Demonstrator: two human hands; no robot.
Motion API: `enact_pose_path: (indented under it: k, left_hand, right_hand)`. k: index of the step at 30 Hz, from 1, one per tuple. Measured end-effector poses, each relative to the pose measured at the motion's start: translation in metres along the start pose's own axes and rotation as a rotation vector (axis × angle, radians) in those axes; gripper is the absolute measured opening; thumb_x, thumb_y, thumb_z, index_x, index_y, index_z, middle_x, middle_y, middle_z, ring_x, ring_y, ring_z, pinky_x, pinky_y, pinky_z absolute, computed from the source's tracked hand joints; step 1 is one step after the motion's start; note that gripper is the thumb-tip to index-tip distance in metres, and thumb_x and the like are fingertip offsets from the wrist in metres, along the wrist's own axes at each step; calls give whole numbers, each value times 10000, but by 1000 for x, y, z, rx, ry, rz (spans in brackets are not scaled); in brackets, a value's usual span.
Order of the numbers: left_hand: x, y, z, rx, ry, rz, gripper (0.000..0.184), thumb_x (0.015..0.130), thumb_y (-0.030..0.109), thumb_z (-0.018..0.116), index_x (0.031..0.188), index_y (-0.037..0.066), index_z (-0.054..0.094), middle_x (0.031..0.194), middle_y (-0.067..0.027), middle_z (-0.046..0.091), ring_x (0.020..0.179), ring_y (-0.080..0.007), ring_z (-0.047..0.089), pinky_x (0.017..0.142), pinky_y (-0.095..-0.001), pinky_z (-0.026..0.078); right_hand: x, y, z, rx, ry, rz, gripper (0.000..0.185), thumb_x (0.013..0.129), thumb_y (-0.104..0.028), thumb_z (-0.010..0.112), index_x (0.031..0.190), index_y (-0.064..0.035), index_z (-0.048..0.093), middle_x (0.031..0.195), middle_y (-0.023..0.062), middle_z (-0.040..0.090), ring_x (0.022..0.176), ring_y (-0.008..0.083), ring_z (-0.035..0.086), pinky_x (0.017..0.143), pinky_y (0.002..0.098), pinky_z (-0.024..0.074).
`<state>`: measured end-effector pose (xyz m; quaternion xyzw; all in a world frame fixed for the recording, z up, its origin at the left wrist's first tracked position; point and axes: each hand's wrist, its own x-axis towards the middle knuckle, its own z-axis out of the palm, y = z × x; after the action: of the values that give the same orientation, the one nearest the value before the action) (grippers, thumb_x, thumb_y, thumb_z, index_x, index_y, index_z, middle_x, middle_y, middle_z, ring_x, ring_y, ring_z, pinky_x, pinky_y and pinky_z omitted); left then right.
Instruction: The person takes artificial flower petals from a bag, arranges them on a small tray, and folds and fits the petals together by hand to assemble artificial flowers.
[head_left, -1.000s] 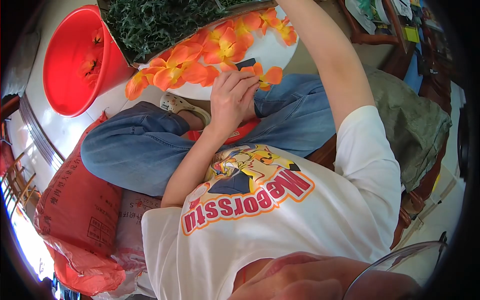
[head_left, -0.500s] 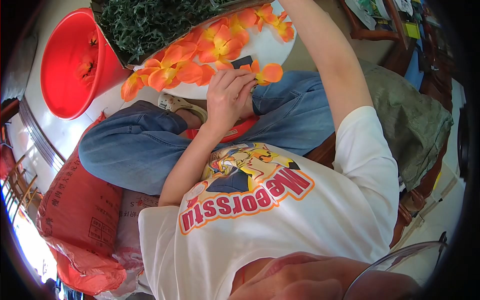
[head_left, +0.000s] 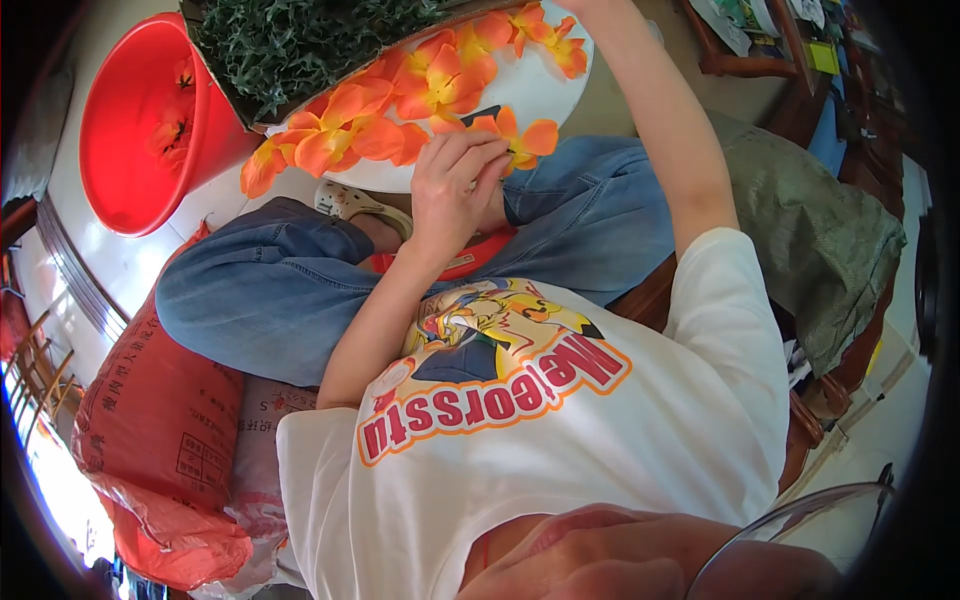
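My left hand is closed in a pinch on an orange-yellow artificial flower, whose petals spread out past the fingertips. The pinched part is hidden by the fingers. A dark flat object lies just behind that flower on a round white surface. More orange flower petals are piled along this surface beside a box of dark green artificial leaves. My right forearm stretches up to the top edge, where the hand is cut off by the frame.
On the left stands a red bucket with a few orange-red flowers inside. Filled red sacks sit at my left side, and a grey-green woven sack at my right. Wooden furniture is at the upper right.
The flower in my left hand has turned and tilted so more petals face up. My right forearm has shifted slightly downward in the view, its hand still at the top edge.
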<state>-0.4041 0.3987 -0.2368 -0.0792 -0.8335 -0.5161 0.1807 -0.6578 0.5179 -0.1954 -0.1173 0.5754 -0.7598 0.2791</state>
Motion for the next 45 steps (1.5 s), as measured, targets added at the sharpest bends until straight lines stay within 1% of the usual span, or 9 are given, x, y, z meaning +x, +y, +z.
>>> enact_pose_path:
  k: [1, 4, 5, 8, 11, 17, 31, 34, 45]
  left_hand:
    - [0, 0, -1, 1, -5, -5, 222, 700, 22, 758, 914, 43, 704, 940, -64, 673, 848, -241, 609, 721, -327, 485]
    - [-4, -2, 2, 3, 18, -6, 257, 665, 60, 776, 908, 66, 693, 957, -37, 655, 857, -223, 600, 728, -333, 464]
    - [-4, -2, 2, 7, 24, -7, 265, 659, 58, 779, 909, 65, 692, 963, -40, 654, 860, -226, 600, 730, -335, 464]
    - [-6, -2, 3, 19, 39, -17, 280, 645, 51, 784, 909, 62, 689, 974, -47, 651, 870, -235, 599, 738, -342, 466]
    - [-5, -2, 4, 23, 42, -39, 278, 644, 38, 781, 905, 57, 686, 974, -50, 651, 877, -242, 599, 746, -346, 468]
    - [-6, -4, 3, 36, 35, -27, 272, 659, 15, 763, 916, 58, 688, 990, -50, 654, 876, -245, 596, 745, -341, 471]
    - [-8, 3, -4, 26, 46, -41, 291, 660, 77, 796, 937, 51, 710, 958, -47, 666, 839, -228, 585, 731, -322, 472]
    - [-5, 6, -5, 1, 43, -45, 257, 685, 32, 782, 936, 53, 727, 945, -54, 683, 863, -220, 607, 766, -318, 481]
    - [0, 3, 3, -4, 47, 4, 178, 695, 62, 767, 870, 56, 739, 908, -29, 692, 864, -218, 599, 756, -321, 483]
  right_hand:
    - [-20, -6, 11, -21, 8, 22, 165, 930, -139, 586, 1023, -6, 616, 893, 47, 646, 770, 148, 637, 723, 286, 539]
    - [-82, -2, 24, -397, -192, -99, 145, 871, -125, 647, 974, -24, 631, 831, 19, 616, 752, 107, 597, 699, 259, 488]
    - [-111, 0, 39, -328, -110, -54, 80, 862, -83, 640, 918, -27, 634, 829, 27, 607, 752, 103, 590, 691, 251, 482]
    - [-158, 8, 52, -706, -170, -147, 93, 847, -51, 652, 932, -15, 643, 864, 21, 605, 791, 105, 583, 687, 257, 483]
    - [-182, 17, 62, -821, -88, -231, 116, 807, -8, 679, 916, -4, 640, 852, 45, 602, 772, 128, 593, 651, 274, 494]
    - [-189, 39, 60, -1082, -65, -397, 210, 755, -35, 741, 946, -13, 657, 847, 73, 610, 750, 204, 598, 638, 299, 500]
    - [-193, 55, 58, -998, 53, -415, 163, 740, -10, 730, 895, -2, 682, 836, 72, 618, 768, 213, 589, 654, 301, 485]
    - [-193, 59, 57, -966, 61, -390, 154, 742, 8, 719, 890, 2, 675, 827, 71, 613, 773, 217, 586, 656, 302, 479]
    - [-195, 73, 54, -1041, 121, -425, 162, 717, 14, 722, 862, -9, 654, 798, 69, 588, 770, 233, 562, 659, 313, 463]
